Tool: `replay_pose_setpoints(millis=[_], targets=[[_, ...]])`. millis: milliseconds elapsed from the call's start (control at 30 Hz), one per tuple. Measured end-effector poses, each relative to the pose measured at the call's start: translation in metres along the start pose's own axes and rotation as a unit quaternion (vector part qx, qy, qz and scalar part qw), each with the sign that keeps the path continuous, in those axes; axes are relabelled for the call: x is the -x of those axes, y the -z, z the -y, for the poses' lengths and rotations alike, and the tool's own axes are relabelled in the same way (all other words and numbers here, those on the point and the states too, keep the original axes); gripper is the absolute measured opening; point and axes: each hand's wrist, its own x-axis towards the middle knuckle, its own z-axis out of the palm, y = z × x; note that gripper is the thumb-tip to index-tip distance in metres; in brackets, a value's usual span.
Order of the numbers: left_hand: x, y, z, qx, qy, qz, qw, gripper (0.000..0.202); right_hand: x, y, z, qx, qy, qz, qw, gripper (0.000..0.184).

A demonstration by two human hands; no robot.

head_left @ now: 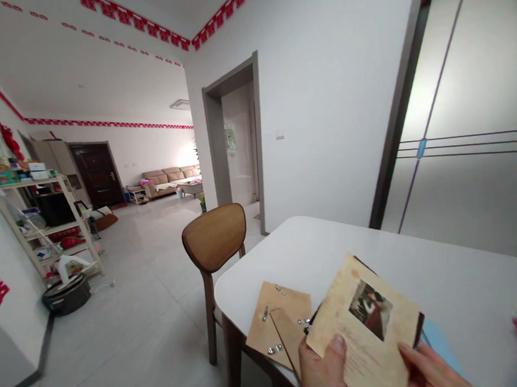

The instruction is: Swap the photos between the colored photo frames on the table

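Fingers (pixel 337 348) of the left hand (pixel 321 373) are pinching the card (pixel 363 328), thumb on its face; the right hand (pixel 431 371) is gripping its lower right edge. The frame (pixel 419 327) is peeking out behind the card, so the card seems not yet seated. The backing (pixel 278 326) is lying loose left of the card on the desk (pixel 448 280), a chair (pixel 215 238) beyond.

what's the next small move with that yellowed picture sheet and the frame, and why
Probably lower the yellowed paper sheet with a small picture flat onto the dark frame beneath it. Both hands, left hand and right hand, pinch its lower edge and it sits tilted, while the brown fibreboard backing with metal clips lies detached on the white table.
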Motion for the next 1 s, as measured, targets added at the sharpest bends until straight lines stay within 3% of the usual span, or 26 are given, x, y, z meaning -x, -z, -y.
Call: replay_pose_setpoints(millis=[100,133,233,300,400,667,900,1000], targets=[[0.004,0.011,-0.006,-0.182,-0.001,0.036,0.983,0.064,0.0,0.03,0.014,-0.031,-0.064,-0.031,0.997,0.061],[0.004,0.017,-0.007,-0.279,-0.007,0.037,0.96,0.062,0.0,0.039,0.018,-0.025,-0.07,-0.037,0.997,0.063],[0.005,0.03,-0.005,-0.511,-0.026,0.082,0.855,0.054,-0.002,0.063,0.02,0.015,-0.077,-0.043,0.996,0.062],[0.007,0.033,0.0,-0.582,-0.035,0.127,0.803,0.052,-0.007,0.07,0.016,0.047,-0.077,-0.037,0.995,0.06],[0.01,0.028,0.003,-0.629,-0.049,0.157,0.76,0.046,-0.018,0.069,0.009,0.1,-0.045,-0.033,0.993,0.058],[0.015,0.025,-0.003,-0.639,-0.07,0.178,0.745,0.037,-0.048,0.059,0.003,0.325,0.053,-0.089,0.94,0.054],[0.016,0.025,-0.003,-0.655,-0.067,0.187,0.729,0.03,-0.048,0.058,-0.002,0.365,0.095,-0.101,0.92,0.053],[0.016,0.024,-0.002,-0.668,-0.075,0.194,0.715,0.028,-0.048,0.055,-0.002,0.423,0.114,-0.122,0.891,0.048]])
